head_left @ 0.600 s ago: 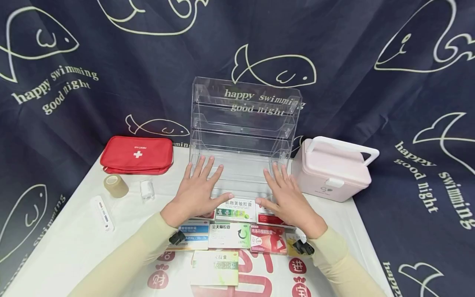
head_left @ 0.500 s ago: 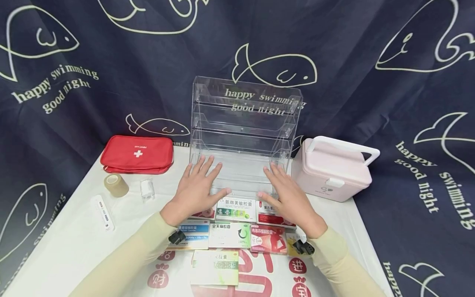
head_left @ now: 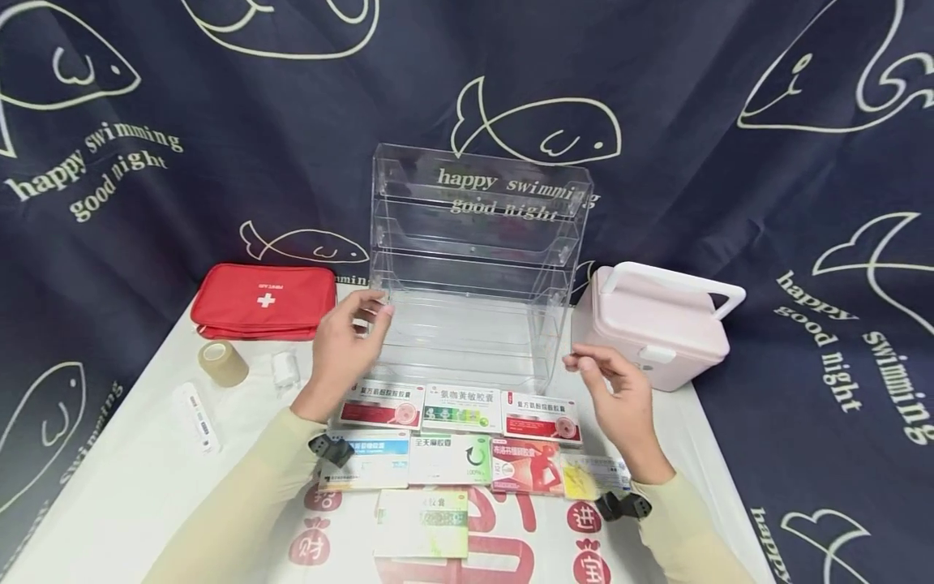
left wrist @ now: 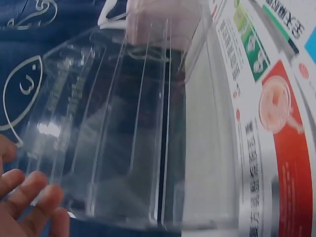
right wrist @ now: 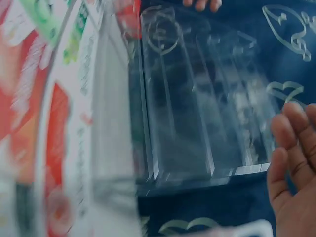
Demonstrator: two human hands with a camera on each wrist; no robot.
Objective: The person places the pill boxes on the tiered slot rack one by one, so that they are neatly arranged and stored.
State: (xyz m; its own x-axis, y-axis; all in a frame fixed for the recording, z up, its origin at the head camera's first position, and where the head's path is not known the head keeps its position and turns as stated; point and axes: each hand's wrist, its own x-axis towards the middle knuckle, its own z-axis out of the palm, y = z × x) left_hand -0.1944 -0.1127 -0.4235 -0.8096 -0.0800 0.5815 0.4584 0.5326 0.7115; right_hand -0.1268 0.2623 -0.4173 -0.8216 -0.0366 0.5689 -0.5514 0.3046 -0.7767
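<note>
A clear acrylic tiered rack [head_left: 477,259] stands upright at the back of the white table [head_left: 131,487]. My left hand [head_left: 350,337] hovers at the rack's left front corner with loosely curled fingers that hold nothing. My right hand [head_left: 616,389] is raised to the right of the rack, fingers relaxed and empty. Several medicine boxes [head_left: 460,410] lie flat in rows in front of the rack, between my forearms. The rack [left wrist: 123,133] fills the left wrist view, with my fingertips [left wrist: 34,202] at its edge. The right wrist view shows the rack [right wrist: 197,108] and my fingers [right wrist: 291,163] beside it.
A red first-aid pouch [head_left: 264,300] lies at the back left, with a tape roll [head_left: 222,362], a small white item [head_left: 286,369] and a white strip [head_left: 195,415] near it. A pink lidded case [head_left: 657,324] with a handle stands right of the rack. A dark fish-print cloth hangs behind.
Both hands lifted off the rack's lower front shelf and moved apart, the left to the rack's left corner, the right out to its right side. The back row of boxes is now uncovered.
</note>
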